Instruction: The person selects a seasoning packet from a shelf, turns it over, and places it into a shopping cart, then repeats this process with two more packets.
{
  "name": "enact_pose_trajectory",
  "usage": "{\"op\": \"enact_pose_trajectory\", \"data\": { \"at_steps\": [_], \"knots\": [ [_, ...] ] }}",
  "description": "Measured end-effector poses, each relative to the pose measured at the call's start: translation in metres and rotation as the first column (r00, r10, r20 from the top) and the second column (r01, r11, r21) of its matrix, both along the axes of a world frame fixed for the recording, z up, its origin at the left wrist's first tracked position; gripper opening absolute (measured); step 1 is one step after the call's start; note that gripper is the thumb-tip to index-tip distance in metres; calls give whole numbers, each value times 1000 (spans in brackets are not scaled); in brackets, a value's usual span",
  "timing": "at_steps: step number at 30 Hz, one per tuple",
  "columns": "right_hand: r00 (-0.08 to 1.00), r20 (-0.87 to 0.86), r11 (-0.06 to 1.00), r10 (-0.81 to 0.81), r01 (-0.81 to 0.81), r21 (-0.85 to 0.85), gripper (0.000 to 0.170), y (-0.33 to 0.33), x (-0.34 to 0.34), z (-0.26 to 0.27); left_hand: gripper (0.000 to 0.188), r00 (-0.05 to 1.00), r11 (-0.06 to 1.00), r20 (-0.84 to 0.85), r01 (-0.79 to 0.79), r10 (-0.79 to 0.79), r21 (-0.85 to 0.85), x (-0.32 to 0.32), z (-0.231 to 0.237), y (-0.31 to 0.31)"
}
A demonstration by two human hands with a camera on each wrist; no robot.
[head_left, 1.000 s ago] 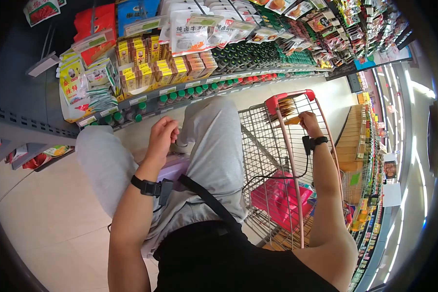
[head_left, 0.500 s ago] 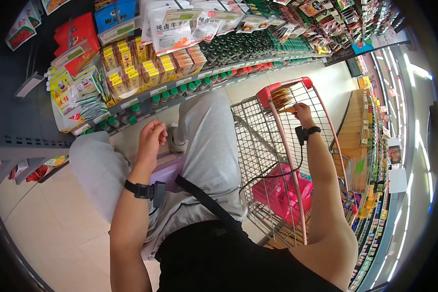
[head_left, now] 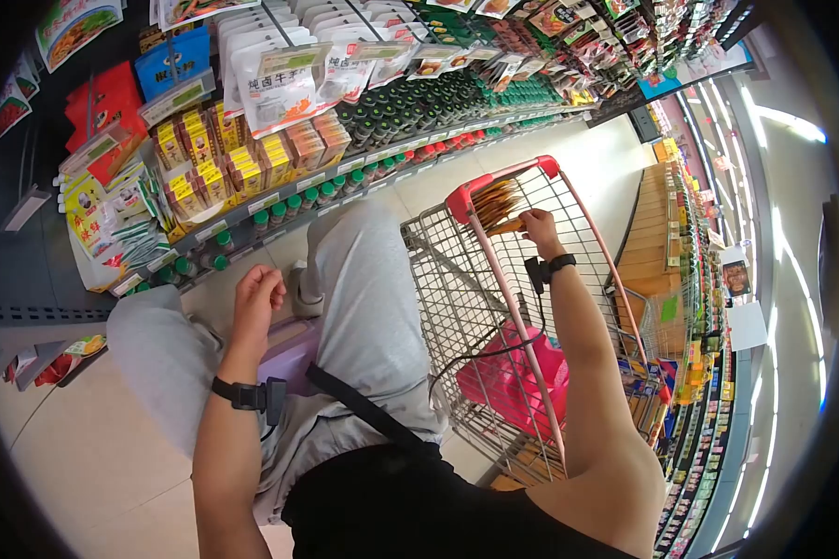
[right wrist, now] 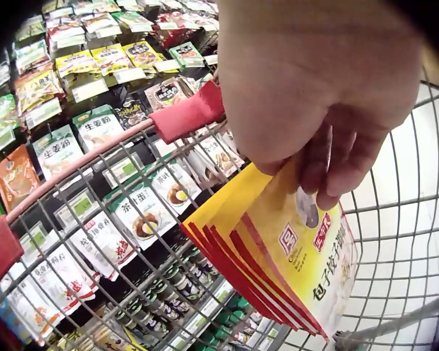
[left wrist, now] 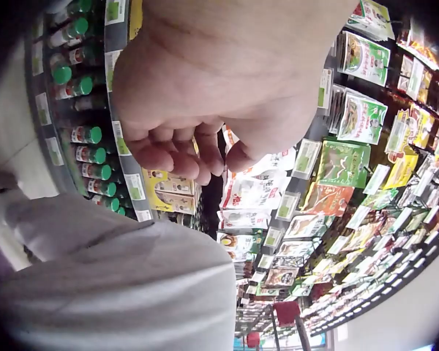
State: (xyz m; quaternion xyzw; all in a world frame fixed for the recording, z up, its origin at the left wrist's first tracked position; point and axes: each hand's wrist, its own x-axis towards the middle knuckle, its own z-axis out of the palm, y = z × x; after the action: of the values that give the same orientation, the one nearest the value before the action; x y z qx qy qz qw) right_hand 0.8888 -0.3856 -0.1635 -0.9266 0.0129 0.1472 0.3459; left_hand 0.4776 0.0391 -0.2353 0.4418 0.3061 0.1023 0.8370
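My right hand [head_left: 543, 231] is inside the shopping cart [head_left: 505, 307], pinching the upper edge of a yellow seasoning packet [right wrist: 296, 241]. In the right wrist view, several matching red-edged packets stand fanned together against the cart's wire side, and my thumb and fingers come down over their tops. How many of them I grip, I cannot tell. My left hand [head_left: 255, 303] hovers over my left knee, in front of the shelf, with fingers loosely curled. Nothing shows in its grasp in the left wrist view [left wrist: 197, 146].
A pink basket [head_left: 513, 382] lies lower in the cart. I sit on a purple stool [head_left: 289, 354]. Ahead, the shelf holds yellow boxes [head_left: 200, 191], green-capped bottles [head_left: 294, 201] and hanging white pouches [head_left: 270, 88]. A wooden display stand [head_left: 648, 233] is beyond the cart.
The head view has swung, so shelf, cart and both hands sit further left in it. My right hand stays at the packets, and my left hand stays loosely curled.
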Motion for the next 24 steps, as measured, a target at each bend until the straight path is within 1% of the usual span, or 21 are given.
{"op": "enact_pose_trajectory", "data": {
  "at_steps": [1,2,6,9,12,15,16,19,21,23,24],
  "knots": [
    [1000,2,1000,-7,7,0,19,0,0,1,17,1000,1000,0,9,-9,4,1,-1,0],
    [999,39,998,-23,21,56,25,1,-2,-1,17,1000,1000,-1,16,-16,8,0,-2,0],
    [998,37,998,-58,58,11,25,2,0,-6,17,1000,1000,-7,17,-17,7,-1,-3,1],
    [996,56,995,-62,57,78,24,-8,10,-23,16,1000,1000,-12,9,-9,14,-2,-4,1],
    [994,111,999,-22,18,39,22,-9,14,-32,16,1000,1000,-17,2,-2,18,-2,-4,1],
    [992,126,997,-11,1,81,21,-2,9,-28,16,999,1000,-37,10,-10,12,-2,-6,1],
    [993,115,997,5,-15,80,20,-5,11,-29,16,999,1000,-46,12,-12,10,-3,-7,0],
    [998,49,1000,28,-28,-13,18,-9,20,-30,16,999,1000,-42,18,-17,15,0,-7,1],
    [993,102,998,55,-53,-22,15,-11,22,-33,16,999,999,-40,28,-27,20,0,-7,0],
    [977,174,991,127,-120,-52,16,-13,24,-38,15,998,999,-48,31,-30,20,1,-6,0],
    [983,153,994,106,-104,-23,17,-16,25,-39,15,998,999,-55,32,-31,21,0,-7,0]
  ]
}}
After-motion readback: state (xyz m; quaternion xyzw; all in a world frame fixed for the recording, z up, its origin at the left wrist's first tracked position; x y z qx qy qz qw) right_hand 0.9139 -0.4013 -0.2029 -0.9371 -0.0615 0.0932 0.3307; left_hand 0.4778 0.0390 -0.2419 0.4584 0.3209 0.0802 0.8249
